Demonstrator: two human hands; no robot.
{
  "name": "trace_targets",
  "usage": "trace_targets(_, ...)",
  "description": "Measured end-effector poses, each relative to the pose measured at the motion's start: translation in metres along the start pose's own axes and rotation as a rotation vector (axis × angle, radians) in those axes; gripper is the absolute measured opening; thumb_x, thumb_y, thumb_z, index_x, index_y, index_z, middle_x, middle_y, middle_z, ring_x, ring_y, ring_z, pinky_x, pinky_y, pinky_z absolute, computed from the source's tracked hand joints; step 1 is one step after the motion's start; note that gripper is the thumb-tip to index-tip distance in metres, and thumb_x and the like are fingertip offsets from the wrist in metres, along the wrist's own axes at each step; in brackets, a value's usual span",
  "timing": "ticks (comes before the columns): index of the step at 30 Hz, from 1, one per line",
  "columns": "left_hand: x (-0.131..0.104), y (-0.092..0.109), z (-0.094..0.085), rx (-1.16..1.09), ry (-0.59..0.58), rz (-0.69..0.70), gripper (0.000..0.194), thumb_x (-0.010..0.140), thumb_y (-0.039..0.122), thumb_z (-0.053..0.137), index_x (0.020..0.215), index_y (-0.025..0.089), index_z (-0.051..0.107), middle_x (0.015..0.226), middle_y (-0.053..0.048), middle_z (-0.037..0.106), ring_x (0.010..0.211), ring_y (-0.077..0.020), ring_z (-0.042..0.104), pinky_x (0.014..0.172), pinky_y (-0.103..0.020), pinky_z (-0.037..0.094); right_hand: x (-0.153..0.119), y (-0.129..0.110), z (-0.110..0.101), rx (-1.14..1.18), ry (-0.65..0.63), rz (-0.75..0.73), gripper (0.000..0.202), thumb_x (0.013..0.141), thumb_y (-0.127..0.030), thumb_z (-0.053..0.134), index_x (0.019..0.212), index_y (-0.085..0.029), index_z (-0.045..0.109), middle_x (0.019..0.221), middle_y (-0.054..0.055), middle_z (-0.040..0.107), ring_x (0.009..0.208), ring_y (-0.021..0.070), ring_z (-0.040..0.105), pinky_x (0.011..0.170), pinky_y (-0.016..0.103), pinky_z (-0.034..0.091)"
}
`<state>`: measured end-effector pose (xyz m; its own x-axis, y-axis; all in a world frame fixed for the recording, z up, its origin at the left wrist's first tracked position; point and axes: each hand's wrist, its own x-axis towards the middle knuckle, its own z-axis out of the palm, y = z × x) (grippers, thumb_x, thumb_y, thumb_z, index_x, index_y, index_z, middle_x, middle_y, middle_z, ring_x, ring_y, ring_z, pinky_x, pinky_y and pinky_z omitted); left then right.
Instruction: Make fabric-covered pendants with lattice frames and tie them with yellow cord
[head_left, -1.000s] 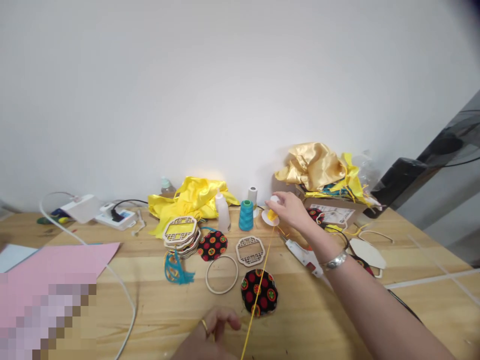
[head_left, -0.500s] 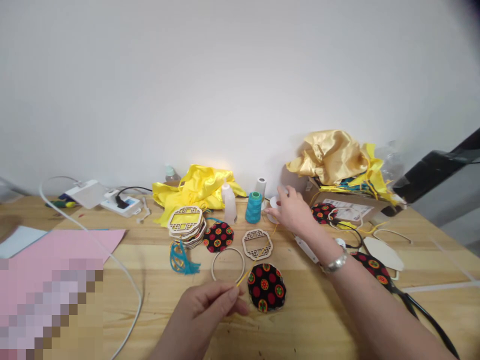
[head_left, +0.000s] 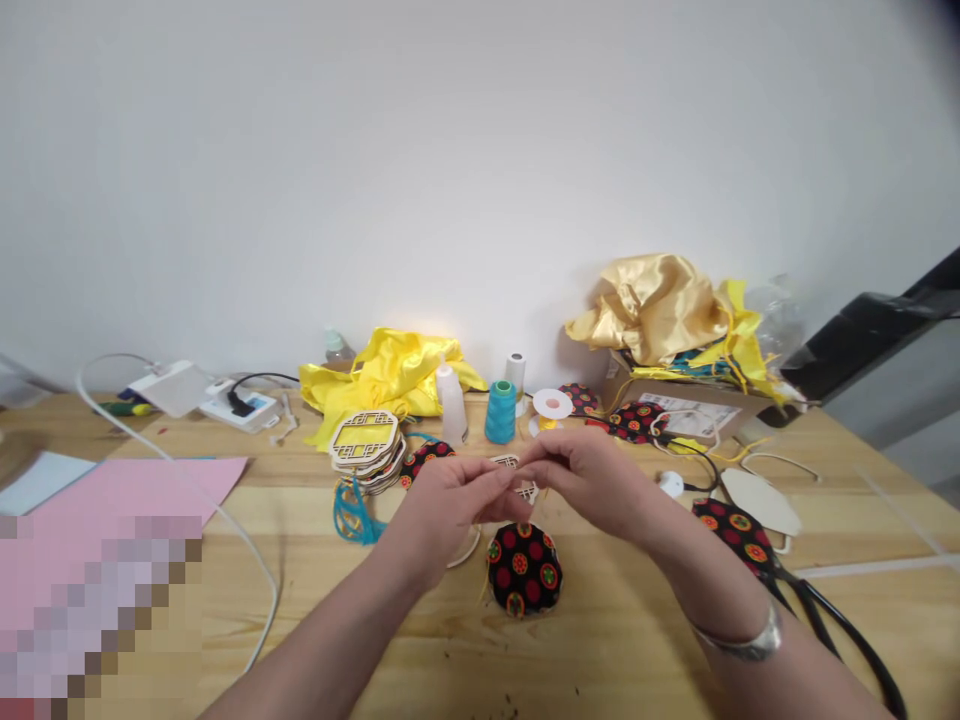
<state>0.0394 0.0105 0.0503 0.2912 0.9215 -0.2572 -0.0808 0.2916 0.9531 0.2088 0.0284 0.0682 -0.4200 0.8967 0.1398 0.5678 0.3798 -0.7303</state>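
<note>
Both hands meet over the middle of the table, fingertips touching. My left hand (head_left: 471,492) is closed in a pinch, with a thin yellow cord (head_left: 482,588) trailing below it beside a black patterned fabric disc (head_left: 525,568). Thumb and fingers of my right hand (head_left: 581,475) pinch at the same spot; the bit of cord between the fingertips is mostly hidden. Beneath the hands, a wooden lattice frame (head_left: 529,491) and a pale ring (head_left: 474,545) are partly covered. Just behind the right hand stands a white spool (head_left: 552,404) of yellow cord.
Left of the hands are stacked lattice frames (head_left: 366,440), a blue tassel (head_left: 358,515) and yellow satin (head_left: 397,370). Behind stand a blue thread cone (head_left: 501,412) and a squeeze bottle (head_left: 451,402). At right are a cardboard box (head_left: 686,405) of fabric and black-handled scissors (head_left: 817,600).
My right hand has come back from the spool toward me and met my left hand. My left hand has risen forward and to the right, still pinching. The spool is now uncovered.
</note>
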Motion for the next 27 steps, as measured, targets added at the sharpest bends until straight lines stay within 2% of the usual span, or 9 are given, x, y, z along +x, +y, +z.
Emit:
trace_targets(5, 0.021, 0.007, 0.002, -0.017, -0.01, 0.13, 0.017, 0.074, 0.029, 0.066, 0.078, 0.014, 0.071, 0.078, -0.008, 0.073, 0.075, -0.0177, 0.066, 0.076, -0.031, 0.05, 0.009, 0.002, -0.023, -0.11, 0.122, -0.028, 0.024, 0.081, -0.022, 0.053, 0.059, -0.015, 0.059, 0.056, -0.003, 0.053, 0.054, 0.0085, 0.043, 0.053, 0.021, 0.031)
trace_targets(9, 0.033, 0.021, 0.01, 0.007, 0.044, 0.208, 0.017, 0.076, 0.03, 0.063, 0.083, 0.016, 0.07, 0.091, -0.008, 0.072, 0.076, -0.0168, 0.066, 0.06, -0.024, 0.048, 0.017, -0.003, -0.038, -0.182, 0.238, 0.046, 0.035, 0.082, -0.035, 0.052, 0.053, -0.015, 0.052, 0.049, -0.004, 0.047, 0.048, 0.0076, 0.037, 0.049, 0.022, 0.027)
trace_targets(12, 0.04, 0.025, 0.011, -0.003, 0.128, 0.284, 0.018, 0.077, 0.03, 0.061, 0.082, 0.014, 0.069, 0.088, -0.008, 0.072, 0.071, -0.0148, 0.066, 0.053, -0.02, 0.044, 0.02, -0.001, -0.048, -0.192, 0.189, 0.081, 0.034, 0.08, -0.039, 0.053, 0.055, -0.016, 0.054, 0.049, -0.003, 0.048, 0.047, 0.0079, 0.038, 0.047, 0.022, 0.027)
trace_targets(15, 0.045, 0.022, 0.008, -0.086, 0.205, 0.327, 0.019, 0.078, 0.03, 0.06, 0.078, 0.013, 0.067, 0.083, -0.008, 0.071, 0.065, -0.0124, 0.064, 0.049, -0.018, 0.041, 0.023, 0.007, -0.056, -0.229, 0.065, 0.064, 0.02, 0.079, -0.028, 0.053, 0.066, -0.016, 0.063, 0.058, -0.001, 0.057, 0.054, 0.0096, 0.046, 0.051, 0.022, 0.031)
trace_targets(17, 0.046, 0.019, 0.005, -0.121, 0.247, 0.341, 0.019, 0.078, 0.029, 0.06, 0.078, 0.012, 0.066, 0.083, -0.009, 0.071, 0.062, -0.0112, 0.063, 0.048, -0.018, 0.039, 0.027, 0.016, -0.061, -0.352, 0.072, 0.083, 0.017, 0.077, -0.02, 0.052, 0.067, -0.017, 0.065, 0.062, 0.001, 0.061, 0.057, 0.0112, 0.05, 0.054, 0.023, 0.033)
trace_targets(21, 0.044, 0.016, 0.003, -0.153, 0.281, 0.359, 0.018, 0.076, 0.028, 0.062, 0.077, 0.011, 0.066, 0.08, -0.009, 0.071, 0.058, -0.0109, 0.061, 0.046, -0.018, 0.038, 0.041, 0.036, -0.065, -0.565, 0.278, 0.177, 0.016, 0.07, -0.012, 0.051, 0.064, -0.014, 0.065, 0.066, 0.009, 0.064, 0.064, 0.0186, 0.056, 0.06, 0.028, 0.036)
trace_targets(24, 0.04, 0.016, 0.005, -0.167, 0.286, 0.356, 0.018, 0.075, 0.028, 0.063, 0.079, 0.01, 0.066, 0.076, -0.009, 0.071, 0.058, -0.012, 0.062, 0.046, -0.019, 0.039, 0.055, 0.044, -0.061, -0.553, 0.425, 0.209, 0.02, 0.075, -0.012, 0.045, 0.074, -0.011, 0.066, 0.076, 0.015, 0.065, 0.076, 0.025, 0.058, 0.069, 0.035, 0.039)
trace_targets(27, 0.038, 0.016, 0.006, -0.182, 0.282, 0.342, 0.019, 0.075, 0.028, 0.063, 0.081, 0.01, 0.066, 0.077, -0.009, 0.071, 0.058, -0.0118, 0.062, 0.046, -0.018, 0.039, 0.07, 0.044, -0.053, -0.467, 0.539, 0.217, 0.025, 0.081, -0.014, 0.041, 0.085, -0.009, 0.064, 0.084, 0.016, 0.066, 0.082, 0.0247, 0.059, 0.075, 0.037, 0.041)
